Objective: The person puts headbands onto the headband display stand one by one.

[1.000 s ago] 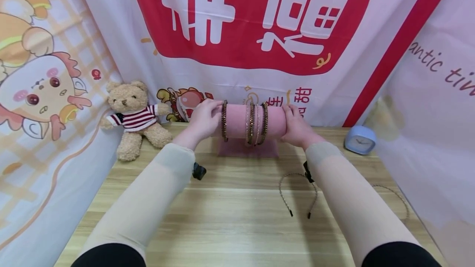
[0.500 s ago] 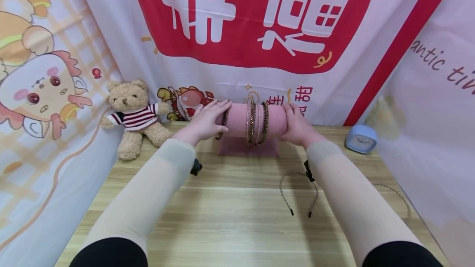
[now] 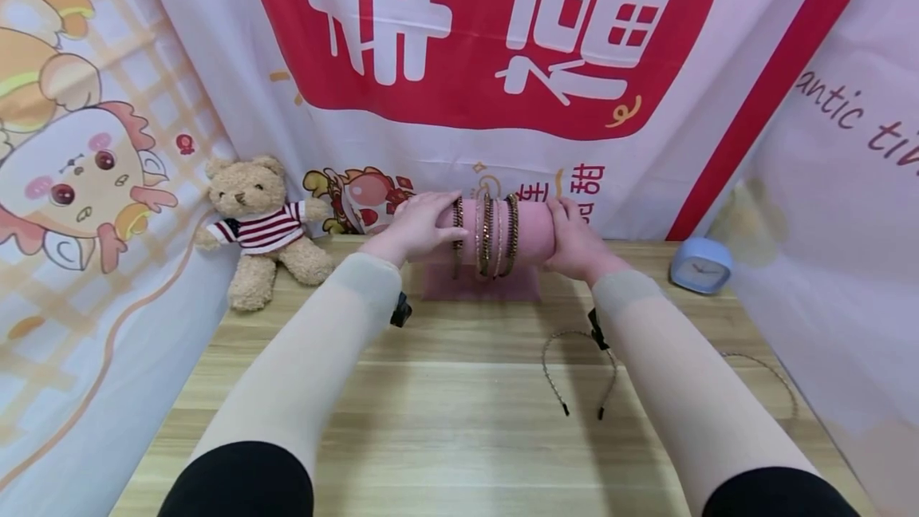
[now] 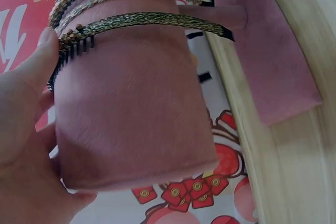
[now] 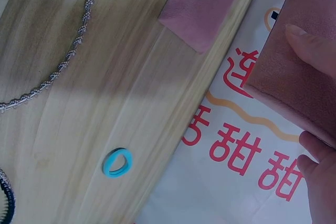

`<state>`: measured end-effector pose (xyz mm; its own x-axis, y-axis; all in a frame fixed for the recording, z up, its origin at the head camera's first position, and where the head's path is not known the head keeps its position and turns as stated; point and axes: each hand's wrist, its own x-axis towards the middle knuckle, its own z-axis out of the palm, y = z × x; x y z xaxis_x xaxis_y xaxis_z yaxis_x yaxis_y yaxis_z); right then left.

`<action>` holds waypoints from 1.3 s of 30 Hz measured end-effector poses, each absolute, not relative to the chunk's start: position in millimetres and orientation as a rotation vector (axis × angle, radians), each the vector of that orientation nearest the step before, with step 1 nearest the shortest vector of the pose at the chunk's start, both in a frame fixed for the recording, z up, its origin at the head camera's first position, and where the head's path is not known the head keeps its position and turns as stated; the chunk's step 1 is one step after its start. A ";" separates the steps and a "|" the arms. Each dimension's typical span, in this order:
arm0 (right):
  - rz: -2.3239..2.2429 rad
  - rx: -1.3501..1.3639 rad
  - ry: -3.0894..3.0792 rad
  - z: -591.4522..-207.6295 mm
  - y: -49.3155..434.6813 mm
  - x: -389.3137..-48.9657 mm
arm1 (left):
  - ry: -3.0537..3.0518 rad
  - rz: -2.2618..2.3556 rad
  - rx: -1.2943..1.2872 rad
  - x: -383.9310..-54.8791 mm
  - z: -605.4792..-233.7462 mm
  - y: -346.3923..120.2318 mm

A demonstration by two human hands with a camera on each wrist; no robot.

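Note:
A pink plush-covered roll stand (image 3: 534, 230) stands near the back of the table, bearing several braided headbands (image 3: 488, 260). My left hand (image 3: 412, 226) reaches over the roll's left part, fingers on top and thumb on the near side. Its thumb tip touches the toothed edge of the leftmost headband (image 4: 152, 19), which is dark and gold. My right hand (image 3: 577, 246) grips the roll's right end, with the thumb (image 5: 310, 48) on its side and other fingers at the end's edge. Part of the roll's far side is hidden.
A loose headband (image 3: 549, 373) lies before my right forearm, and another (image 3: 771, 377) lies partly behind it. A teal ring-shaped item (image 5: 116, 162) lies on the wood. A teddy bear (image 3: 266, 226) sits left; a blue clock (image 3: 701, 266) stands right. Printed cloth hangs behind.
My left hand has spread and moved to the right along the roll, and the leftmost headband has slid right with it, closer to the others. My right hand has stayed at the right end.

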<state>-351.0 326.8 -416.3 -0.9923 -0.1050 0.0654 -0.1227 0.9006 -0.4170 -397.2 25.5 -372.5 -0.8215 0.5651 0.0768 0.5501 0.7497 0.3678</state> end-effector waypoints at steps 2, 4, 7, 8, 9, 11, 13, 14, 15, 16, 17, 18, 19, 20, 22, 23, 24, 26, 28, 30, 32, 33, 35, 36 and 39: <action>0.663 0.183 -3.021 -417.0 325.6 -351.5 | 2.917 0.590 0.923 -396.2 -375.4 27.0; 0.664 0.185 -3.019 -417.1 324.8 -351.7 | 2.930 0.589 0.914 -395.2 -377.7 27.9; 0.663 0.182 -3.019 -416.7 324.3 -350.9 | 2.951 0.561 0.912 -394.7 -380.3 28.8; 0.667 0.177 -3.021 -416.4 324.3 -350.3 | 2.953 0.547 0.911 -395.0 -381.2 29.4; 0.666 0.173 -3.024 -416.3 324.4 -349.6 | 2.952 0.536 0.915 -395.5 -382.0 30.1; 0.653 0.156 -3.032 -415.0 324.1 -348.4 | 2.950 0.521 0.921 -396.0 -383.0 31.3; 0.644 0.141 -3.039 -413.9 323.6 -347.1 | 2.948 0.512 0.917 -396.4 -384.0 32.6; 0.641 0.140 -3.041 -413.4 323.4 -346.7 | 2.948 0.512 0.912 -396.1 -384.0 33.0; 0.642 0.142 -3.040 -412.8 322.9 -346.2 | 2.951 0.509 0.909 -396.3 -384.3 33.4; 0.641 0.142 -3.040 -412.6 322.6 -346.0 | 2.955 0.503 0.902 -396.0 -384.3 33.6; 0.643 0.148 -3.035 -412.2 322.1 -345.7 | 2.960 0.501 0.897 -395.7 -384.3 33.5; 0.646 0.154 -3.032 -411.9 321.6 -345.6 | 2.963 0.506 0.893 -395.1 -383.7 33.2; 0.649 0.165 -3.027 -411.7 321.3 -345.5 | 2.964 0.507 0.887 -394.9 -383.5 32.8; 0.651 0.169 -3.023 -411.7 320.9 -345.5 | 2.962 0.527 0.883 -394.7 -383.3 32.0; 0.649 0.173 -3.020 -412.0 320.3 -346.0 | 2.942 0.676 0.859 -395.0 -383.2 29.7; 0.652 0.177 -3.019 -411.9 319.7 -346.1 | 2.913 0.819 0.825 -395.1 -383.8 27.4; 0.653 0.181 -3.022 -412.4 319.4 -346.8 | 2.872 0.979 0.787 -394.9 -385.0 24.5; 0.655 0.186 -3.027 -412.4 320.9 -347.1 | 2.767 1.335 0.719 -392.5 -388.9 21.0; 0.648 0.183 -3.035 -412.4 321.9 -347.4 | 2.682 1.675 0.653 -384.3 -394.4 18.8; 0.646 0.179 -3.039 -412.2 322.5 -347.7 | 2.685 1.921 0.582 -366.4 -400.0 18.8; 0.642 0.169 -3.042 -411.5 322.4 -347.4 | 2.750 2.131 0.530 -344.0 -407.4 22.5; 0.641 0.161 -3.043 -411.4 322.4 -347.5 | 2.777 2.217 0.499 -331.9 -411.1 25.1; 0.651 0.154 -3.043 -411.3 322.3 -347.5 | 2.815 2.331 0.491 -308.9 -421.8 31.7; 0.658 0.154 -3.045 -411.5 322.4 -347.4 | 2.826 2.347 0.515 -299.8 -428.6 35.4; 0.675 0.148 -3.040 -412.8 323.9 -347.0 | 2.810 2.223 0.616 -279.2 -449.2 49.1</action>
<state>-347.0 323.9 -412.8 -0.9952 -0.0873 0.0440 -0.0978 0.9018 -0.4210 -279.2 49.1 -449.2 -0.8265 -0.0438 0.5612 0.5361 0.2429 0.8085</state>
